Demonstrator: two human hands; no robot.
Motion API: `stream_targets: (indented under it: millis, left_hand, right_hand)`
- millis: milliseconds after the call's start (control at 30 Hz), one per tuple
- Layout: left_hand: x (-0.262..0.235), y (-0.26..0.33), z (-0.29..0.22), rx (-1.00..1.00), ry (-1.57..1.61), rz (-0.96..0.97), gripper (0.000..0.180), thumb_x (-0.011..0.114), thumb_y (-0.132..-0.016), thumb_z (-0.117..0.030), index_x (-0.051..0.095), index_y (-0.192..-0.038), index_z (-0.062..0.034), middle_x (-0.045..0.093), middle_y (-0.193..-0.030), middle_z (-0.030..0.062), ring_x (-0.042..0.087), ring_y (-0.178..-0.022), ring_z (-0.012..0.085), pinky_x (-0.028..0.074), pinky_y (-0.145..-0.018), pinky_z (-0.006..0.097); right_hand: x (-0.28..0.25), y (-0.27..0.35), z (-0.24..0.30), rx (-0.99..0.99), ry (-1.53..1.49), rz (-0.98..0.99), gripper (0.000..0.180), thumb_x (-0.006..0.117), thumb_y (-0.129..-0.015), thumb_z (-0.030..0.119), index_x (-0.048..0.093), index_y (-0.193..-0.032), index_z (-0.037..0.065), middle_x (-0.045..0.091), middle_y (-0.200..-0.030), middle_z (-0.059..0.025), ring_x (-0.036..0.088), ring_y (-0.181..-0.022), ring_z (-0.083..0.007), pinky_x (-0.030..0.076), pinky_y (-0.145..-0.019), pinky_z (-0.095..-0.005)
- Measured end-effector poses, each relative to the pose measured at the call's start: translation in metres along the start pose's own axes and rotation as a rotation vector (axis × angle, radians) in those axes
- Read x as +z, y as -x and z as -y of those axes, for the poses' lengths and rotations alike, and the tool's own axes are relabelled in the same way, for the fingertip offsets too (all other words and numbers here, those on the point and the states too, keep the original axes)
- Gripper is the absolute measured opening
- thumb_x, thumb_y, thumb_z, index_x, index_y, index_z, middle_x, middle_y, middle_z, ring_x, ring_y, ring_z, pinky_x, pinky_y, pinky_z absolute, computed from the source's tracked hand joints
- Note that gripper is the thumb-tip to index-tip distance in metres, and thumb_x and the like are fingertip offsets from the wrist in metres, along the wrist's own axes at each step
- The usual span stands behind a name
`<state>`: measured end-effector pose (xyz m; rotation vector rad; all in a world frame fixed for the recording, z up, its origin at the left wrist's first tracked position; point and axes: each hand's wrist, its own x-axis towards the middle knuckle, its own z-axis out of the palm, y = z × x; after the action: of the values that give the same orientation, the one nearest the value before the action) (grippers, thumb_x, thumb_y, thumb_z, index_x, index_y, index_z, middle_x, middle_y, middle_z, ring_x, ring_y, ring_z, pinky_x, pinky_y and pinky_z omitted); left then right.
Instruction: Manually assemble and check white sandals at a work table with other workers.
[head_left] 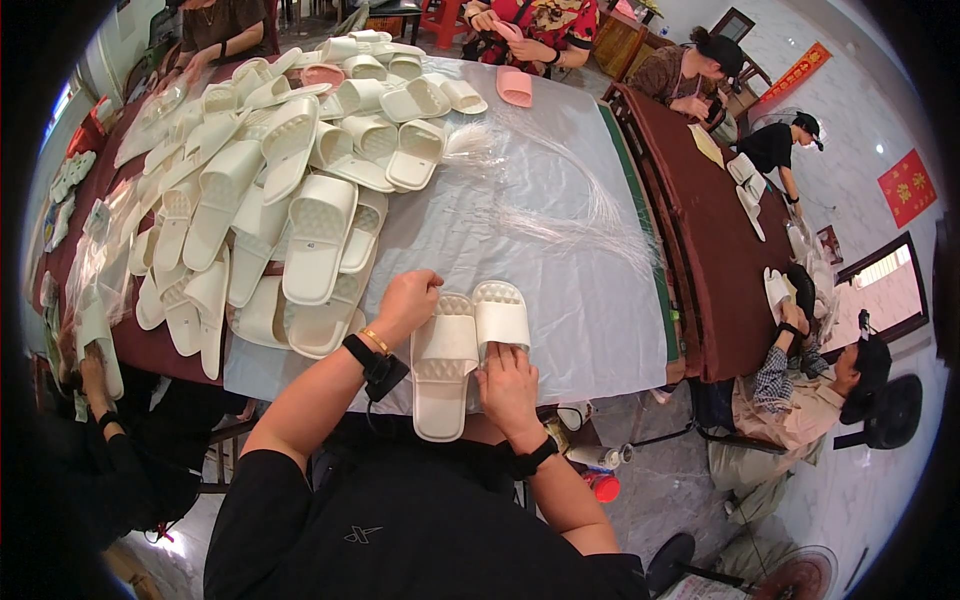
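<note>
Just below the centre of the frame, a pair of white slide slippers [465,350] is lying on the near edge of the table [600,330], which is covered with a clear plastic sheet. The two slippers are lying side by side and touching, their long axes running roughly up and down the picture, toes pointing away from the person. The left hand [405,300] is curling over the upper left corner of the left slipper, fingers closed down on its strap edge. The right hand [508,385] is resting flat on the lower part of the right slipper, fingers spread and pressing rather than gripping. Both hands are touching the pair, one on each side, so neither is nearer; the hands themselves are apart, with the slippers between them. In the upper left of the frame a big heap of white slippers [290,170] is spreading across the table, well apart from the pair. Other people are sitting around the tables.
</note>
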<state>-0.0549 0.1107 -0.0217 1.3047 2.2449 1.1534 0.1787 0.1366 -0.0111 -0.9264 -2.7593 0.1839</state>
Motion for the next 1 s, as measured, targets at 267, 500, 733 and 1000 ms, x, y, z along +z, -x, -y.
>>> stream_targets:
  millis: [267,500,733,1000]
  left_hand:
    - [0.008,-0.023,-0.046,-0.094,0.299,0.18,0.03,0.055,-0.086,-0.025,0.068,-0.094,0.0005,0.067,-0.084,0.0197,0.065,-0.077,0.0342,0.049,-0.069,0.041]
    - [0.054,-0.046,-0.068,0.041,-0.129,0.333,0.039,0.059,-0.084,-0.036,0.069,-0.088,0.0011,0.066,-0.086,0.0237,0.064,-0.083,0.0402,0.051,-0.073,0.047]
    - [0.091,-0.052,-0.065,-0.064,-0.098,0.408,0.032,0.067,-0.075,-0.029,0.071,-0.089,-0.001,0.067,-0.092,0.0223,0.065,-0.087,0.0383,0.052,-0.078,0.044]
    - [0.067,-0.051,-0.06,-0.031,0.155,0.228,0.026,0.063,-0.077,-0.025,0.072,-0.09,-0.0051,0.068,-0.088,0.0187,0.066,-0.083,0.0348,0.052,-0.077,0.041]
  right_hand:
    - [0.004,0.002,-0.007,-0.013,0.004,-0.032,0.055,0.065,-0.079,0.025,0.051,-0.127,0.001,0.054,-0.127,-0.0114,0.048,-0.115,-0.0296,0.039,-0.084,-0.0431]
    - [0.009,-0.001,-0.009,-0.037,0.049,-0.063,0.056,0.065,-0.079,0.028,0.051,-0.127,0.002,0.053,-0.127,-0.0102,0.048,-0.114,-0.0288,0.039,-0.085,-0.0431]
    - [0.015,0.009,-0.009,-0.038,0.092,-0.057,0.056,0.063,-0.081,0.033,0.051,-0.127,0.003,0.053,-0.122,-0.0087,0.048,-0.113,-0.0301,0.04,-0.083,-0.0456]
    - [0.01,0.003,-0.031,-0.043,-0.402,-0.206,0.034,0.061,-0.082,0.018,0.058,-0.113,0.003,0.061,-0.105,-0.0127,0.057,-0.095,-0.0322,0.044,-0.079,-0.0435]
